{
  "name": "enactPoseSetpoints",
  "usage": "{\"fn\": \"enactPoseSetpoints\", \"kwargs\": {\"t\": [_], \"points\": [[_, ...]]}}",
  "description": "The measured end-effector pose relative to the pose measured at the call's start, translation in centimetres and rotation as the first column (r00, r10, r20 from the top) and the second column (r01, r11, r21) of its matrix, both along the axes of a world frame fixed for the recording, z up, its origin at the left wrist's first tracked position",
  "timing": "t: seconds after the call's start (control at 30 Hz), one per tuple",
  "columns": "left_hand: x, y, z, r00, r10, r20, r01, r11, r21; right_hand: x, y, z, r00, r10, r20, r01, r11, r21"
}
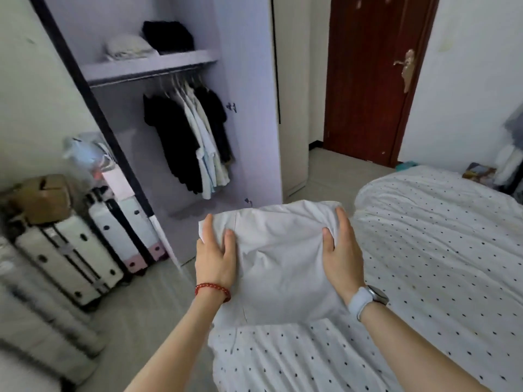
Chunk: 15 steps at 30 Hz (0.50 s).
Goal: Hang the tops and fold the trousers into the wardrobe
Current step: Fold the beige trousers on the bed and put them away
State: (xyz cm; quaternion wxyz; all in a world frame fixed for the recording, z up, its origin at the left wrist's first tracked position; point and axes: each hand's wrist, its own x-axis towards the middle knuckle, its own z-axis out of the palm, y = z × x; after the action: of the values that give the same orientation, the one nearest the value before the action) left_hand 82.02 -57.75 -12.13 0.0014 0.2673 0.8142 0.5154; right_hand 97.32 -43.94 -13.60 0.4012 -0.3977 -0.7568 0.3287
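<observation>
A folded white garment (278, 258) is held up over the near corner of the bed. My left hand (216, 254) grips its left edge, thumb on top and fingers underneath. My right hand (341, 247) grips the right edge the same way. The open wardrobe (249, 80) stands ahead to the left. Dark and pale tops (189, 142) hang on its rail. On the shelf above lie a folded white pile (128, 48) and a folded black pile (168, 36).
The bed (424, 264) with a white dotted cover fills the right. Suitcases (85, 250) and a cardboard box (42, 198) stand on the left by the wardrobe side. A dark red door (370, 80) is shut at the back. Grey floor lies between bed and wardrobe.
</observation>
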Motion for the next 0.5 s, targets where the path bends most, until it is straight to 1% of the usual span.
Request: {"fn": "enactPoseSetpoints", "kwargs": {"t": [0.03, 0.1, 0.17, 0.2, 0.23, 0.37, 0.5], "points": [[-3.1, -1.1, 1.1, 0.999, 0.036, -0.033, -0.035, 0.999, 0.03, -3.5, -0.7, 1.3, 0.999, 0.03, -0.027, -0.029, 0.999, 0.032], [-8.1, -2.2, 3.1, 0.996, 0.068, -0.053, -0.065, 0.997, 0.053, -8.8, -1.2, 3.2, 0.993, 0.083, -0.084, -0.08, 0.996, 0.044], [-13.6, -3.7, 5.6, 0.992, 0.075, -0.102, -0.066, 0.994, 0.086, -14.8, -2.0, 5.2, 0.984, 0.113, -0.14, -0.103, 0.992, 0.074], [-15.3, -4.0, 6.6, 0.99, 0.07, -0.119, -0.059, 0.994, 0.091, -16.4, -2.1, 5.9, 0.981, 0.113, -0.156, -0.101, 0.991, 0.085], [-18.8, -4.8, 8.4, 0.985, 0.058, -0.16, -0.041, 0.993, 0.108, -20.0, -2.7, 7.2, 0.976, 0.113, -0.186, -0.094, 0.989, 0.11], [-26.7, -6.1, 13.1, 0.971, 0.035, -0.237, -0.004, 0.992, 0.129, -27.9, -3.1, 10.9, 0.967, 0.114, -0.229, -0.083, 0.986, 0.142], [-32.2, -5.0, 16.3, 0.959, -0.011, -0.285, 0.053, 0.989, 0.141, -33.6, -1.9, 13.7, 0.957, 0.1, -0.273, -0.052, 0.983, 0.177]]}}
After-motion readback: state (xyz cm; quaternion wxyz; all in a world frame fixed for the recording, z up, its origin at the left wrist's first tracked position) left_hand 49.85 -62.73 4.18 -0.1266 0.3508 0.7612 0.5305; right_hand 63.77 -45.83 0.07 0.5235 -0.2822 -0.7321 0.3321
